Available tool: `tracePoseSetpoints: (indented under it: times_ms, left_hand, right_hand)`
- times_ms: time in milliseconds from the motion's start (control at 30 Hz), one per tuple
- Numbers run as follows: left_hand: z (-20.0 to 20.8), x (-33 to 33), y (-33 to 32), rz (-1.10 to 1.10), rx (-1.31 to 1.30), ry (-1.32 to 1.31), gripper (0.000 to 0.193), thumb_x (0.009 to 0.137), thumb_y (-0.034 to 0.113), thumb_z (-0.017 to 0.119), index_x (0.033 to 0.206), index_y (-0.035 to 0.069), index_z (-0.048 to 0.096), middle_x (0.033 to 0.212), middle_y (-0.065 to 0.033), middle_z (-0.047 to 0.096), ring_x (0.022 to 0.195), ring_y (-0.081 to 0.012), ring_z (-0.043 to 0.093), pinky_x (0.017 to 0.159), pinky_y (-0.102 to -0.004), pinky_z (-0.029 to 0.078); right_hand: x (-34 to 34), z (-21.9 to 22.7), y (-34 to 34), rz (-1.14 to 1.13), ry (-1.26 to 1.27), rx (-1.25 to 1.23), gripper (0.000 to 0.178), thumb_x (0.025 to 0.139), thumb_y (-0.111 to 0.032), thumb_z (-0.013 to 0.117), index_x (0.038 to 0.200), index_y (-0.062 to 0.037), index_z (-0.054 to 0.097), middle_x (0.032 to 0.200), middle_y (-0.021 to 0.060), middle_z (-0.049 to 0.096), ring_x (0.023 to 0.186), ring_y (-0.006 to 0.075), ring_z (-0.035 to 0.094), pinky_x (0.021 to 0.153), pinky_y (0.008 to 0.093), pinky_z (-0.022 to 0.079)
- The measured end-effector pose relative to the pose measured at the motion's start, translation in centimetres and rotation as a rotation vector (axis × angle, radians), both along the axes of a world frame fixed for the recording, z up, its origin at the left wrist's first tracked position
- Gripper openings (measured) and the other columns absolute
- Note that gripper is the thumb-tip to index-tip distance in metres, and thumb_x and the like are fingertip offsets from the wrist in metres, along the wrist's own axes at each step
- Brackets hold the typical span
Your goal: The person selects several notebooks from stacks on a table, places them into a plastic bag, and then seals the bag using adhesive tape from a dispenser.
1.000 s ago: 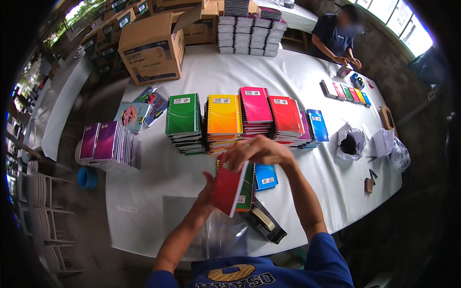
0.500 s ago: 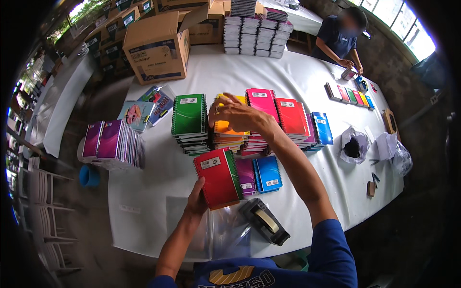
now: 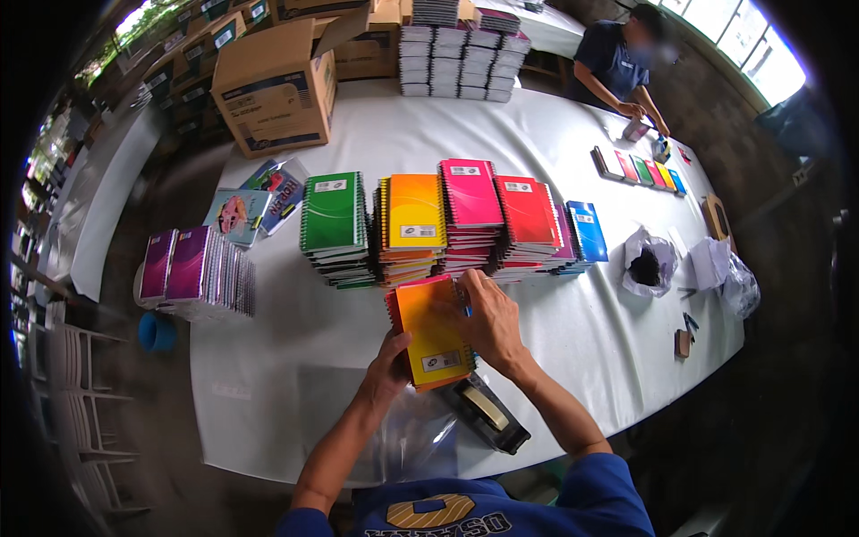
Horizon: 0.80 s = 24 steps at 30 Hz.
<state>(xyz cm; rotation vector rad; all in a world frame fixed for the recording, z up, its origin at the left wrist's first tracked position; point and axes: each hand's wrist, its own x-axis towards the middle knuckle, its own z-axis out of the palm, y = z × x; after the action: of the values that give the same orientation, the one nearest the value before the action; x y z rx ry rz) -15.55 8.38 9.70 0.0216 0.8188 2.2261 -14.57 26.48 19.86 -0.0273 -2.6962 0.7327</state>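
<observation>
My left hand (image 3: pixel 391 360) is closed on the left edge of a small pile of spiral notebooks held above the table. On that pile lies a yellow-orange notebook (image 3: pixel 428 336), with red edges showing beneath it. The fingers of my right hand (image 3: pixel 494 322) are closed on its upper right side. Just beyond stand a green notebook stack (image 3: pixel 331 215), a yellow-orange stack (image 3: pixel 416 215), a pink stack (image 3: pixel 470 199) and a red stack (image 3: pixel 528 215). Purple notebooks, mostly hidden, and a blue stack (image 3: pixel 587 231) follow at the right. A black tape dispenser (image 3: pixel 488 412) sits below my right hand.
Wrapped purple notebooks (image 3: pixel 192 264) stand at the left by a blue cup-like object (image 3: pixel 157 331). An open carton (image 3: pixel 273 107) and a grey-edged notebook pile (image 3: pixel 461 63) are at the back. A co-worker (image 3: pixel 617 67) handles items at the far right. A plastic bag (image 3: pixel 649 261) lies nearer.
My right hand has come back from the yellow-orange stack to the held pile. A yellow-orange notebook now covers the red one. The view has shifted slightly.
</observation>
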Motion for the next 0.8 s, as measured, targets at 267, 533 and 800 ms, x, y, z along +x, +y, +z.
tracePoseSetpoints:
  times_ms: [267,533,800]
  left_hand:
    - [-0.1,0.8,0.5,-0.046,-0.004,-0.151,0.071,0.077,0.033,0.07,0.136,0.005,0.041,0.123,-0.0095,0.055,0.115,-0.0234,0.054,0.099,-0.0386,0.044]
    - [-2.4,0.9,2.0,-0.011,-0.083,-0.094,0.068,0.077,0.037,0.07,0.131,0.003,0.048,0.119,-0.0117,0.059,0.109,-0.0262,0.059,0.094,-0.0398,0.049]
    - [-0.8,1.4,1.9,0.062,-0.116,-0.095,0.084,0.073,0.046,0.079,0.137,0.006,0.043,0.128,-0.0109,0.056,0.118,-0.0271,0.055,0.1,-0.0421,0.046]
  right_hand:
    - [-1.0,-2.2,18.9,-0.594,0.241,-0.038,0.013,0.084,-0.015,0.07,0.089,-0.0023,0.067,0.086,0.0132,0.067,0.076,0.0299,0.064,0.067,0.0387,0.05]
    - [-1.6,-8.2,35.0,-0.888,-0.334,-0.068,0.044,0.061,-0.037,0.084,0.082,-0.0004,0.07,0.085,0.0193,0.071,0.081,0.0347,0.069,0.076,0.0463,0.053]
    - [5.4,1.8,23.6,-0.328,0.237,-0.726,0.024,0.08,-0.014,0.068,0.087,0.009,0.066,0.073,0.0108,0.065,0.064,0.0177,0.064,0.063,0.03,0.054]
